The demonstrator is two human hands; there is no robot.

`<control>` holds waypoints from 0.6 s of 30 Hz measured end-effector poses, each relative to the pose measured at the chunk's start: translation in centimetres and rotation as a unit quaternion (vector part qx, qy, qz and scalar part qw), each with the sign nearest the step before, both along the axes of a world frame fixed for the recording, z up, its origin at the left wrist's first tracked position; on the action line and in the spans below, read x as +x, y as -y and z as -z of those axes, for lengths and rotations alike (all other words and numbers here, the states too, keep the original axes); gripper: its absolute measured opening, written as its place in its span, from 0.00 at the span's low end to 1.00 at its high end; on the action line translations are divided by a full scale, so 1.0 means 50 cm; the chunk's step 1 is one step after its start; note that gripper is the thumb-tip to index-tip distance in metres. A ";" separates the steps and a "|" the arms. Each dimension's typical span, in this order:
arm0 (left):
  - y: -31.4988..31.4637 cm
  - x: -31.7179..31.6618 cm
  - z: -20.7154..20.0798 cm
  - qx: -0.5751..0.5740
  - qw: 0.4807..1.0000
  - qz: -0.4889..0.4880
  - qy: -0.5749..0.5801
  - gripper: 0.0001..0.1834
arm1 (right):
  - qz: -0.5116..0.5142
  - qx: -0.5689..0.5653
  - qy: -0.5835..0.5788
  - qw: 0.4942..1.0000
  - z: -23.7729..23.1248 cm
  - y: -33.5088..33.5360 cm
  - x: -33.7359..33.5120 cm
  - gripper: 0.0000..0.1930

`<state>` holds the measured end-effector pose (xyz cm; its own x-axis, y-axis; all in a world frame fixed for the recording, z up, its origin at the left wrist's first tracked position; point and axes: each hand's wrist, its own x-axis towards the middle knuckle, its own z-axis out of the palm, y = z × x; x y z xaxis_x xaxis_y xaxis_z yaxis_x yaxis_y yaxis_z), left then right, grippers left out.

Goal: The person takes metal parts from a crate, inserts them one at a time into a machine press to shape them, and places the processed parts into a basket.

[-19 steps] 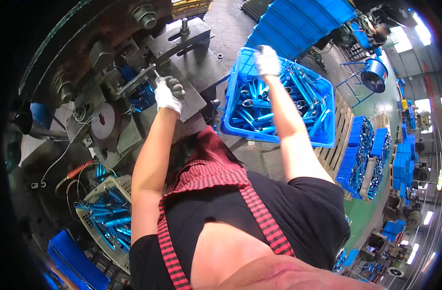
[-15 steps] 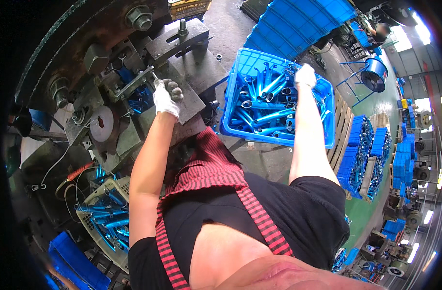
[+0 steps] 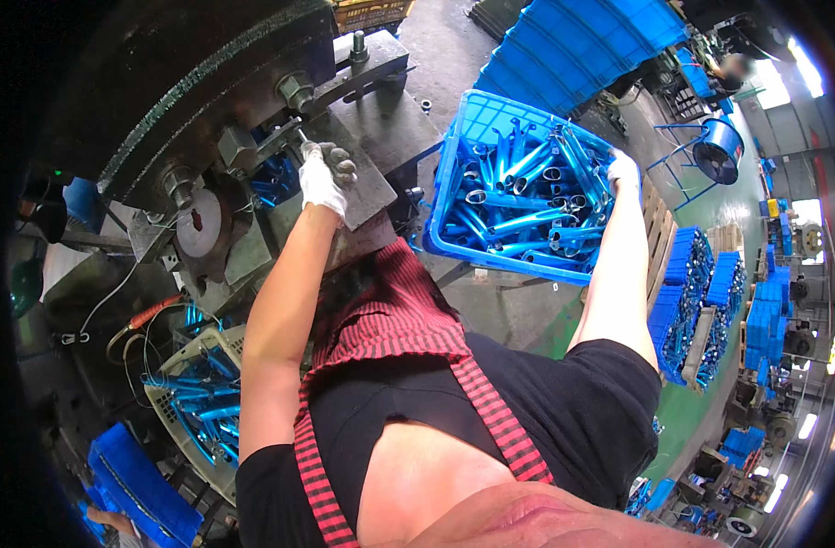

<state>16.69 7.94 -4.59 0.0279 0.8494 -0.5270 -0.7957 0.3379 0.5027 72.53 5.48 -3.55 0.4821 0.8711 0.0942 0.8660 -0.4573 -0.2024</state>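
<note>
At the press, my left hand [image 3: 326, 176] wears a white glove with grey fingers. Its fingers are curled around a short, thin metal rod [image 3: 301, 136] that points toward the tooling. Under the press ram [image 3: 226, 100], blue metal parts [image 3: 276, 178] show beside the steel die block [image 3: 358, 169]. My gloved right hand [image 3: 624, 172] is at the right rim of a blue plastic crate [image 3: 518, 265]. Its fingers are mostly out of sight, so whether they grip anything is unclear. Shiny blue metal tubes [image 3: 527, 221] fill the crate, several with open, angled ends.
A cream basket [image 3: 184, 365] of blue tubes stands at lower left. Big blue crates [image 3: 586, 50] rise behind the nearer one. To the right are a wooden pallet [image 3: 656, 219], stacked filled crates [image 3: 678, 301] and a blue drum fan [image 3: 714, 151]. Another person [image 3: 733, 73] is far off.
The press ram has come down toward the die. My right hand has moved right, from above the tubes to the crate's right rim. My left hand stays at the die with the metal rod.
</note>
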 end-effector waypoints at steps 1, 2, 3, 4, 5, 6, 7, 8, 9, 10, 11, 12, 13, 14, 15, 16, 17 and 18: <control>-0.010 0.018 -0.001 0.006 1.000 0.011 0.008 0.18 | 0.069 -0.133 0.064 0.987 0.014 0.015 0.045 0.19; -0.004 -0.003 0.009 -0.003 1.000 -0.007 -0.008 0.18 | 0.041 -0.184 0.131 0.973 0.014 -0.006 -0.028 0.18; 0.003 -0.023 0.016 -0.010 0.999 -0.023 -0.023 0.18 | 0.016 -0.229 0.200 0.953 0.006 0.002 -0.102 0.18; 0.003 -0.015 0.010 -0.002 0.999 -0.020 -0.027 0.17 | 0.033 -0.232 0.179 0.956 -0.011 0.012 -0.110 0.18; 0.002 -0.006 0.008 0.006 0.999 -0.007 -0.045 0.16 | 0.043 -0.234 0.157 0.959 -0.021 0.007 -0.119 0.19; -0.004 -0.007 0.011 0.010 1.000 0.006 -0.013 0.12 | -0.012 -0.254 0.163 0.953 -0.028 -0.002 -0.109 0.20; -0.002 0.008 0.001 0.006 0.999 -0.018 -0.031 0.09 | -0.062 -0.279 0.167 0.944 -0.020 0.005 -0.093 0.21; 0.000 -0.014 0.005 0.026 0.998 0.033 0.040 0.08 | -0.089 -0.308 0.163 0.933 -0.028 -0.004 -0.112 0.20; 0.008 -0.030 -0.004 0.005 1.000 0.023 0.013 0.11 | -0.117 -0.337 0.164 0.920 -0.042 -0.021 -0.136 0.19; 0.020 -0.021 -0.043 0.012 1.000 0.006 -0.004 0.12 | -0.134 -0.289 0.165 0.933 -0.045 -0.014 -0.121 0.17; 0.042 -0.021 -0.091 0.018 1.000 -0.009 -0.022 0.14 | -0.148 -0.241 0.164 0.945 -0.047 -0.011 -0.113 0.15; 0.071 -0.047 -0.120 0.077 0.996 -0.048 0.009 0.15 | -0.140 -0.174 0.151 0.963 -0.064 -0.018 -0.143 0.14; 0.099 -0.073 -0.134 0.137 0.986 -0.085 0.042 0.17 | -0.128 -0.108 0.137 0.976 -0.097 -0.022 -0.183 0.13; 0.116 -0.110 -0.108 0.244 0.963 -0.089 0.078 0.17 | -0.180 -0.005 0.100 0.979 -0.115 -0.027 -0.202 0.12; 0.135 -0.118 -0.081 0.192 0.976 -0.102 0.033 0.15 | -0.231 0.097 0.060 0.966 -0.130 -0.034 -0.225 0.12; 0.133 -0.122 -0.037 0.100 0.989 -0.075 -0.075 0.14 | -0.247 0.128 0.086 0.957 -0.161 -0.048 -0.277 0.12; 0.130 -0.122 0.022 0.001 0.983 -0.045 -0.180 0.13 | -0.263 0.155 0.111 0.946 -0.191 -0.053 -0.338 0.12; 0.111 -0.118 0.073 -0.038 0.977 -0.106 -0.180 0.13 | -0.306 0.201 0.003 0.930 -0.214 -0.056 -0.407 0.12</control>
<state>10.80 2.40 -8.24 -0.3428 0.7738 -0.5326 -0.6284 0.2326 0.7423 52.17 8.27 7.17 -0.0951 0.8760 0.4728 0.9412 0.2339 -0.2440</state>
